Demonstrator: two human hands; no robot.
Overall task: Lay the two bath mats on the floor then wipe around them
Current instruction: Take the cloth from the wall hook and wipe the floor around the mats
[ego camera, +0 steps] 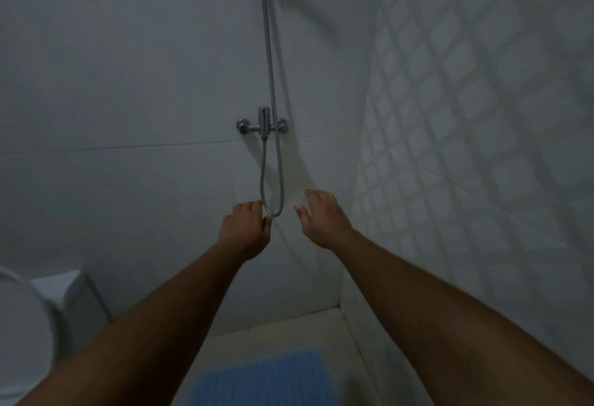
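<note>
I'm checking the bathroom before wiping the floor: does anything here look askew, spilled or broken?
Nothing looks broken or spilled. The shower hose hangs in a tidy loop below the mixer tap, with the left hand at its bottom bend. One blue bath mat lies flat on the floor; a second is not in view.
</note>
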